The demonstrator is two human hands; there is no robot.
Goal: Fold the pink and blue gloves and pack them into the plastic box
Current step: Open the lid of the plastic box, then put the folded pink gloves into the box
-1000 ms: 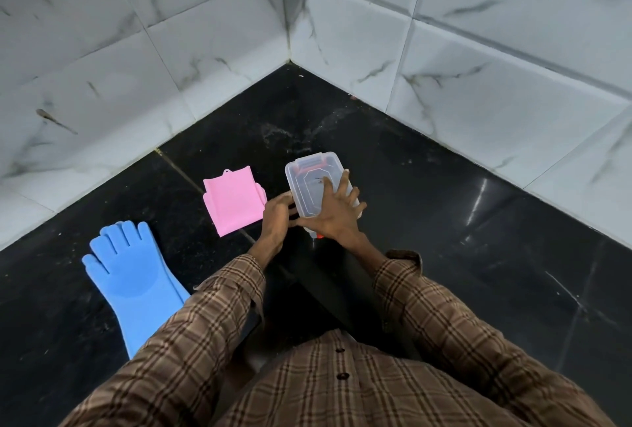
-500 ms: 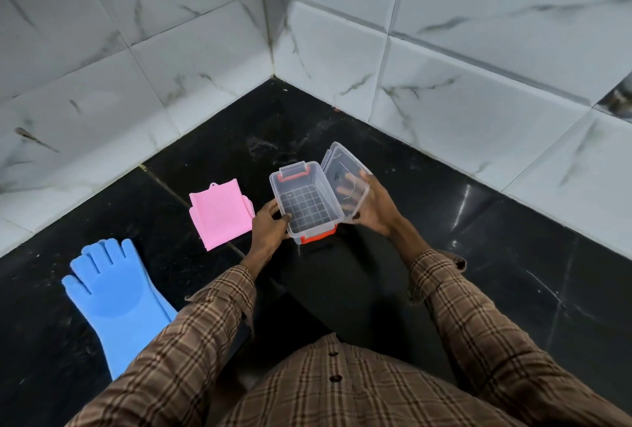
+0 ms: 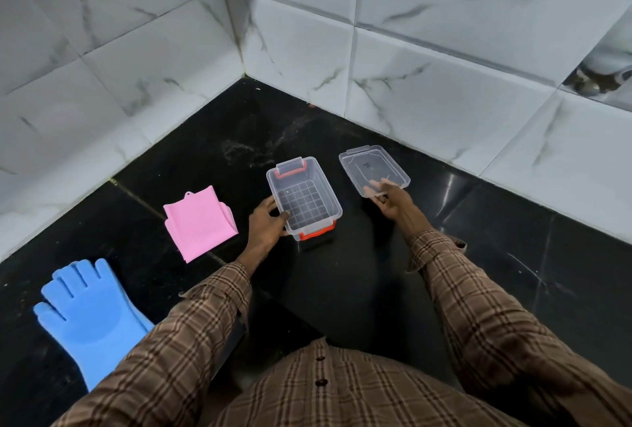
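Open plastic box and two gloves on a black polished floor in a tiled corner.
Nearest, the blue glove [image 3: 89, 317] lies flat; beyond it the folded pink glove [image 3: 199, 221]. The left hand [image 3: 266, 228] grips the plastic box [image 3: 304, 197]; the right hand [image 3: 393, 202] pinches the lid [image 3: 373, 168]. White marble wall tiles [image 3: 427, 94] close the far corner.

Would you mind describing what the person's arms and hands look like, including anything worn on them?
Both arms are covered by long sleeves of a brown plaid shirt, with darker and paler crossing lines and loose cuffs at the wrists. The left hand and right hand are bare: no gloves, and no rings or watch that I can see. Dark buttons run down the shirt front.
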